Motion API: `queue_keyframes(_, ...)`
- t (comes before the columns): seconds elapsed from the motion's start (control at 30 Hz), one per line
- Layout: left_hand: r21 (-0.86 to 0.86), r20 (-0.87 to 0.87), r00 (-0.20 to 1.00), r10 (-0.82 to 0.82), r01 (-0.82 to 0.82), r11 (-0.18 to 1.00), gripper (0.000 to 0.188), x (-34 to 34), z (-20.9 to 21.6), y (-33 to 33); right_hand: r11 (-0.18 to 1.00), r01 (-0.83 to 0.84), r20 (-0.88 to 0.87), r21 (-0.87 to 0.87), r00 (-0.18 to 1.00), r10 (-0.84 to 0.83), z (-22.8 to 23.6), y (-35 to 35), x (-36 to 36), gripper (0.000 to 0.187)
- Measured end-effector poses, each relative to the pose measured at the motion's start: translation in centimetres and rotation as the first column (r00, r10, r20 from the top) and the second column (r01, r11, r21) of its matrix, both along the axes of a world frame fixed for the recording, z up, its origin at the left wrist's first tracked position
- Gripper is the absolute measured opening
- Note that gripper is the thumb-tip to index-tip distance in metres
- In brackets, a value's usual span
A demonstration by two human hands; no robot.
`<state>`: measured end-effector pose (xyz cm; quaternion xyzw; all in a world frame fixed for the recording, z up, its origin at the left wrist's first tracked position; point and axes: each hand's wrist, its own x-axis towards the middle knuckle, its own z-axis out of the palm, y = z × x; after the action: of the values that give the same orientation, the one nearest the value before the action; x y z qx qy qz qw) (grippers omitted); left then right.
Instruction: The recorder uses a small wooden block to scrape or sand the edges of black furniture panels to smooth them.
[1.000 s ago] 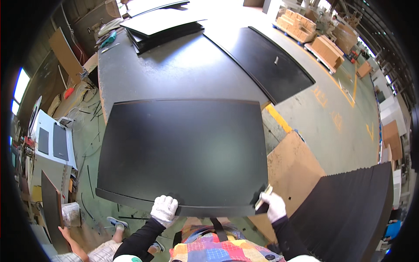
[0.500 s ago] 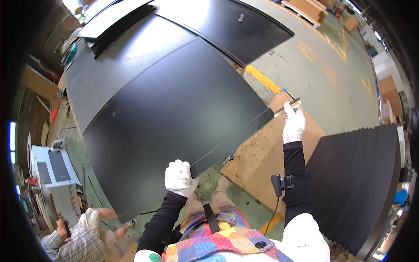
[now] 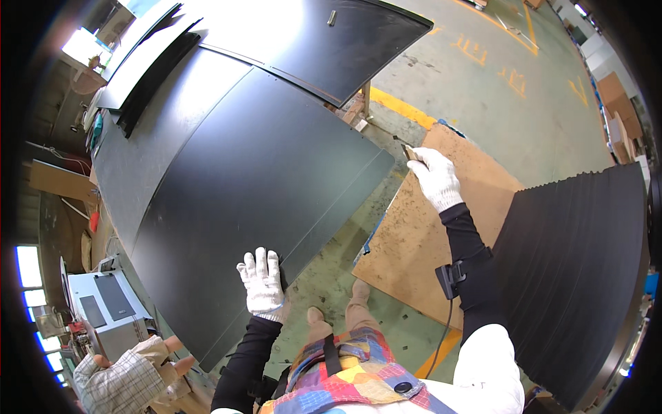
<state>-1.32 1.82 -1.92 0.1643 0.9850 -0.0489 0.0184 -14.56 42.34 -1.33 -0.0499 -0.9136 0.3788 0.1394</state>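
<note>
A large black sheet panel (image 3: pixel 227 186) lies in front of me, with a thin line running along its near right edge. My left hand (image 3: pixel 263 286), in a white knit glove, rests flat on the panel near that edge, fingers spread. To the right of the panel's far corner, my gloved right hand (image 3: pixel 437 181) is closed round a narrow flat strip-like tool (image 3: pixel 408 153) with pale and dark parts. Its exact kind is hard to make out, as the fingers cover much of it. The tool looks apart from the panel.
A brown board (image 3: pixel 420 241) lies low at my right, beside a tall stack of black sheets (image 3: pixel 572 276). Another black panel (image 3: pixel 345 52) at the back carries a small metal piece (image 3: pixel 332 18). A person (image 3: pixel 127 372) is at the lower left.
My left hand has opened from a curled fist to lie flat on the panel, a little further left. My right hand has shifted left, and the tool in it has turned. The view has shifted too.
</note>
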Motion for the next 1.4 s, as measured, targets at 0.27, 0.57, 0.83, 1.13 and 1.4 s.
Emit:
queue_keyframes(0.27,0.055,0.044,0.999,-0.002,0.000,0.998,0.101,0.2,-0.1,0.0,0.923,-0.358,0.097,-0.141,0.923,0.373,-1.2,0.9,-5.0,0.021)
queue_keyframes(0.57,0.161,0.032,0.999,0.016,-0.021,0.987,0.094,0.1,0.5,-0.4,0.836,-0.529,-0.133,-0.144,0.848,0.514,-2.4,1.4,-3.2,0.015)
queue_keyframes(0.83,0.184,0.014,1.000,-0.020,0.018,0.983,0.096,0.1,0.8,0.3,0.916,-0.395,-0.155,-0.066,0.911,0.381,-2.6,0.8,-5.5,0.014)
queue_keyframes(1.13,0.164,0.008,1.000,-0.016,0.015,0.986,0.095,0.1,0.9,0.1,0.889,-0.424,-0.219,0.172,0.863,0.455,-1.8,0.4,-4.5,0.017)
queue_keyframes(1.4,0.149,0.051,0.999,0.000,-0.008,0.989,0.103,0.2,1.2,0.3,0.985,-0.151,-0.283,0.087,0.944,0.169,-1.7,-1.9,-0.4,0.022)
